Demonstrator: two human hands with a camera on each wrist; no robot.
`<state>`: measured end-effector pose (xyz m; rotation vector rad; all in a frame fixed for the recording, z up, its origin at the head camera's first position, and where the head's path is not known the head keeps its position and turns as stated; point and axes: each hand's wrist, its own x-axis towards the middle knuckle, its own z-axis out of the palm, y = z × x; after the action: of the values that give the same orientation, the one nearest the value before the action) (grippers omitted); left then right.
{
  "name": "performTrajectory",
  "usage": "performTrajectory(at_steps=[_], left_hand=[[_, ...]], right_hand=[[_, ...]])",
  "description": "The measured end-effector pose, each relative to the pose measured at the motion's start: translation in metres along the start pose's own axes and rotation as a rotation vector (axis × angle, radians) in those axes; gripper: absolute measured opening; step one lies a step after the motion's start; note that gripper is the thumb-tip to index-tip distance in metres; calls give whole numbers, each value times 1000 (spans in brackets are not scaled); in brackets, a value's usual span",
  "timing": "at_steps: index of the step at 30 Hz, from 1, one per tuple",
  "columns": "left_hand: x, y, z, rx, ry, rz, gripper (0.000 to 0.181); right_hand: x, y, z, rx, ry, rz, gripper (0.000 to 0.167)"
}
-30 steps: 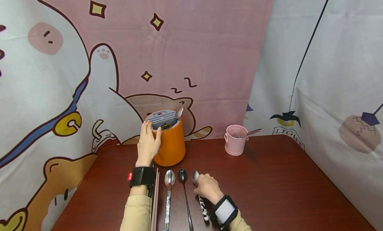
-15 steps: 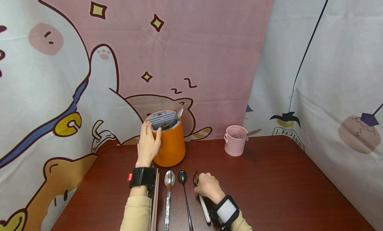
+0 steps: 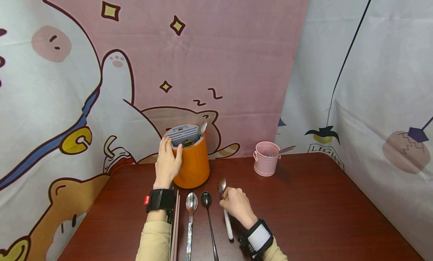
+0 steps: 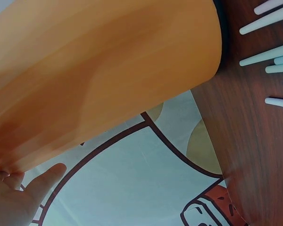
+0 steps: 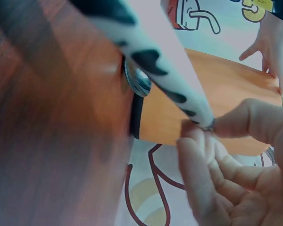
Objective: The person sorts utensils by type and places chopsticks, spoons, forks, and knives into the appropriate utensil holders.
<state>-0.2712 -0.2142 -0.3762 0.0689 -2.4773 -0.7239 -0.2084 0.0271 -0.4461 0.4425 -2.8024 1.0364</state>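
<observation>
My left hand (image 3: 167, 161) rests against the side of an orange utensil holder (image 3: 193, 167), its fingers straight and reaching up to the rim. In the left wrist view, its thumb and some fingertips (image 4: 47, 181) lie at the orange wall. My right hand (image 3: 238, 206) pinches a spoon (image 3: 228, 227) between thumb and fingers near the top of its handle. That handle (image 5: 165, 70) is white with black cow spots in the right wrist view. The spoon's metal bowl (image 3: 221, 185) points toward the back of the table.
Left of the held spoon lie a dark long-handled spoon (image 3: 206, 199), a silver spoon (image 3: 191, 201) and pink chopsticks (image 3: 176, 223). Cutlery, including a fork (image 3: 187, 142), stands in the holder's grey insert (image 3: 182, 133). A small pink bucket (image 3: 265, 161) with utensils stands at the back right.
My right hand has raised the spoon and moved it slightly toward the back. The handle has turned, so its spots no longer show in the head view. My left hand stays put.
</observation>
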Motion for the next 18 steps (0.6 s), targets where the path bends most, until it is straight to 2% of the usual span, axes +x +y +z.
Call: performTrajectory(at_steps=[6, 12, 18], left_hand=[[0, 0, -1, 4, -5, -6, 68], [1, 0, -1, 11, -18, -10, 70], [0, 1, -1, 12, -24, -16, 70]], right_hand=[[4, -2, -4, 92, 143, -52, 8], [6, -3, -4, 170, 304, -144, 14], [9, -7, -6, 313, 401, -232, 12]])
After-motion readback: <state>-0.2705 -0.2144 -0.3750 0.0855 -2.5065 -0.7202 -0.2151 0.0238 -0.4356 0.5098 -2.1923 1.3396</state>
